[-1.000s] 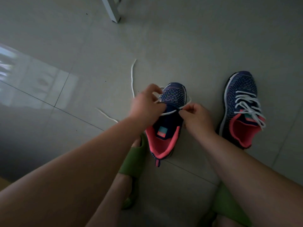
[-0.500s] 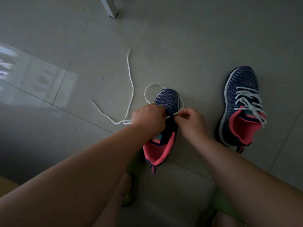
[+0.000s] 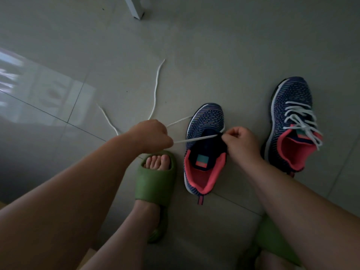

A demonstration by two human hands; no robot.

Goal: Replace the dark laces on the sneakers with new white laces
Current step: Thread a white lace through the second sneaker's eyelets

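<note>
The person is sitting over the near sneaker [image 3: 204,145], which is lying just past the green slipper [image 3: 155,184]. The left hand [image 3: 151,136] is clenching round the white lace [image 3: 194,139], stretching it taut across the shoe's throat toward nine o'clock. The right hand [image 3: 240,144] is pinching at the shoe's three o'clock edge, on the lace or the eyelet rim, I cannot tell which.

The lace is looking light, limp and thin, likely to slip; taking it near the tip should suit best. Its loose ends are trailing off toward eleven o'clock. The laced sneaker [image 3: 292,123] is standing at three o'clock. The eyelets are lost in dim light, and both palms are hidden.
</note>
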